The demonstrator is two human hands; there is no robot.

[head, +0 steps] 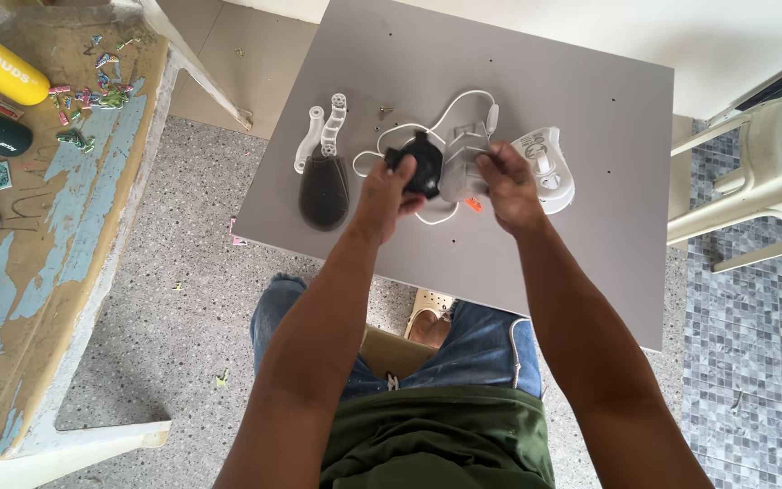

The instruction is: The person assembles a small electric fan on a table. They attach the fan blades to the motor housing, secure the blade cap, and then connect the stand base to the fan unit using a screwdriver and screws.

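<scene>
black part point(423, 165): dark, rounded piece with lobed edge; held above the board, gripped on its left side.
grey housing point(464, 163): pale, ribbed plastic shell; touching the black part's right edge, held tilted.
white cable point(452, 109): thin, looped behind both parts.

Left hand point(389, 188): forearm bare, reaching forward from near left, fingers curled closed in a grip. Right hand point(505, 181): forearm bare, reaching from near right, fingers pinched. Hands near each other, apart.

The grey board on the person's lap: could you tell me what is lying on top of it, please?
On the grey board lie white plastic parts, a dark oval piece and a white cable. The hands cover some of it.
</scene>
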